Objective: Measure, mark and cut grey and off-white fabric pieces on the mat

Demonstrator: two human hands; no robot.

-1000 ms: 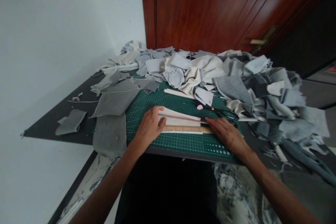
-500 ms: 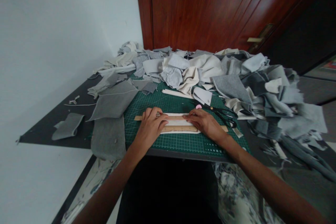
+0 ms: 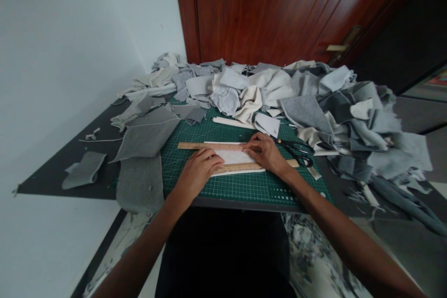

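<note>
A white fabric piece [image 3: 231, 156] lies flat on a green cutting mat [image 3: 230, 191]. Across its far edge rests one wooden ruler [image 3: 199, 145], sticking out to the left. Another wooden ruler [image 3: 240, 166] lies along the near edge and extends to the right. My left hand [image 3: 199, 168], fingers bent and together, holds down the left end of the near ruler. At the right end of the far ruler, my right hand [image 3: 264, 151] grips with thumb and fingertips. Black-handled scissors [image 3: 296, 147] lie beyond my right hand, their blades partly hidden by it.
Grey and white fabric scraps [image 3: 272, 86] are heaped along the back and right of the black table [image 3: 70, 158]. A folded light-grey piece [image 3: 267, 124] sits past my right hand. Grey cloth [image 3: 139, 181] hangs over the front edge at left. Behind is a wooden door [image 3: 265, 14].
My left hand has come off the far ruler and moved nearer, onto the near ruler. More of the white fabric shows between the rulers. The view has shifted slightly.
</note>
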